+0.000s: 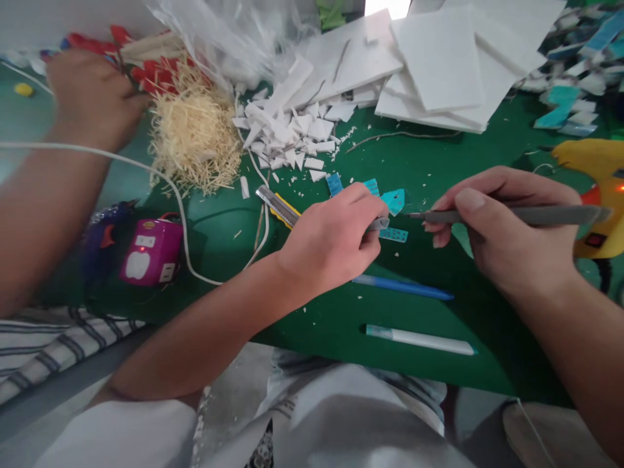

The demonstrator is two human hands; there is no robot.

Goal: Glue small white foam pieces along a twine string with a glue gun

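My left hand [334,237] is closed in a pinch on a small greyish piece [379,223], mostly hidden by the fingers. My right hand [511,224] grips a slim grey pen-like tool [546,215] with a thin dark tip pointing left; I cannot tell its exact kind. Just beyond that tip lies a turquoise spotted scrap [394,201]. A turquoise dotted strip [394,234] lies by my left fingertips, and a blue piece [335,184] is above the knuckles. Partly behind my left hand is a yellow box cutter [280,207].
A blue pen [407,286] and a white marker [422,339] lie nearer me. Beyond are white foam scraps [292,133], foam sheets [439,62] and straw shreds [197,133]. A yellow glue gun [597,195] sits right; a white cable [182,208], purple box [152,252] and another person's hand [95,94] are left.
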